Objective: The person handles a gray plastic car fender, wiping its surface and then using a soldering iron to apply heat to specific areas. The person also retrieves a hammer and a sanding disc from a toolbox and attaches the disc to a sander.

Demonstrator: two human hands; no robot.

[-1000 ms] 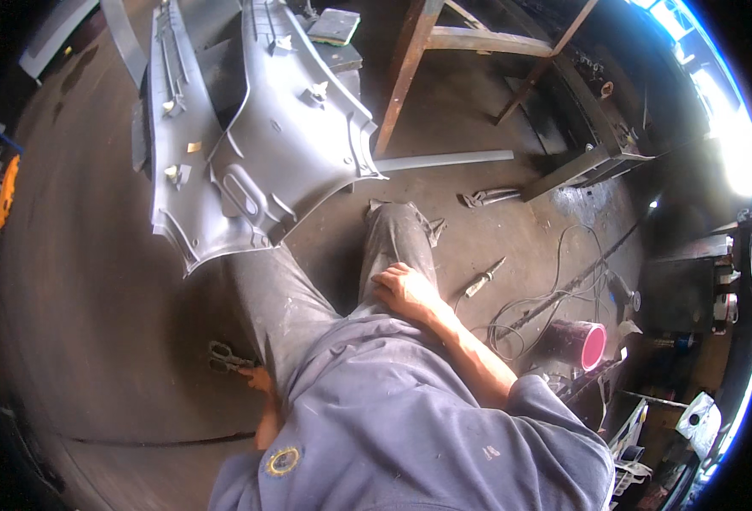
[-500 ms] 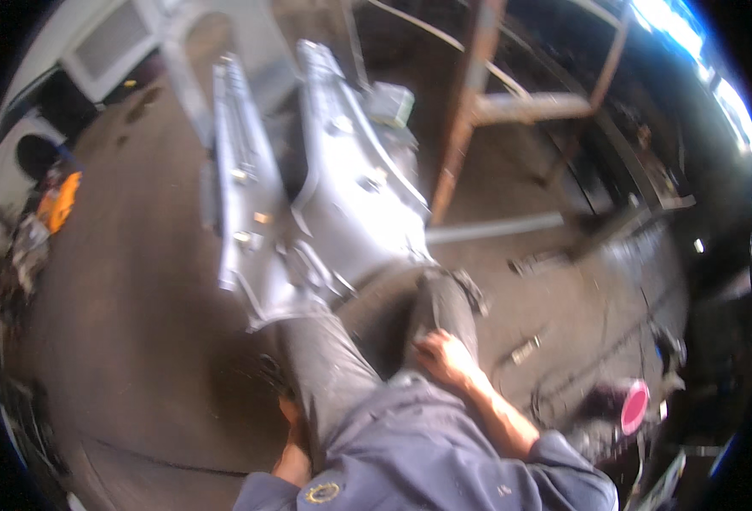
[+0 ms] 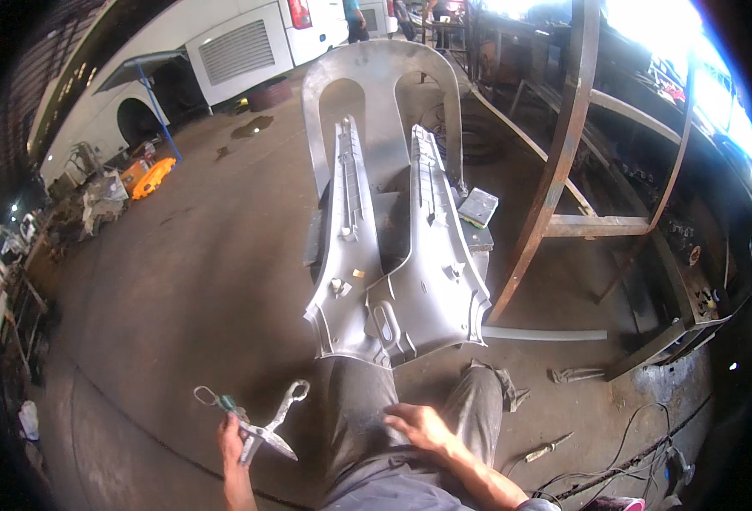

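Note:
My left hand (image 3: pixel 231 440) is closed around a pair of scissors (image 3: pixel 261 430) near the pivot, out to the left of my left thigh. The scissors are spread apart, with one loop handle pointing away on either side. My right hand (image 3: pixel 419 424) lies between my thighs, palm down, its fingers loosely extended and nothing seen in them. Beyond my knees, two silver-grey moulded trim panels (image 3: pixel 348 260) (image 3: pixel 444 298) stretch side by side toward a grey plastic chair (image 3: pixel 382 77). Their wide ends reach my knees. Small clips and a tan patch dot their surfaces.
A rusty metal frame (image 3: pixel 554 187) stands to the right of the chair. A small block (image 3: pixel 479 207) sits beside the panels. On the floor at right lie a grey strip (image 3: pixel 546 334), a screwdriver-like tool (image 3: pixel 548 447) and cables. A white bus (image 3: pixel 240 51) stands behind at left.
The view has tilted up, so more of the chair and bus shows. My left hand has swung out from beside my thigh, bringing the scissors into clear view. My right hand has shifted inward.

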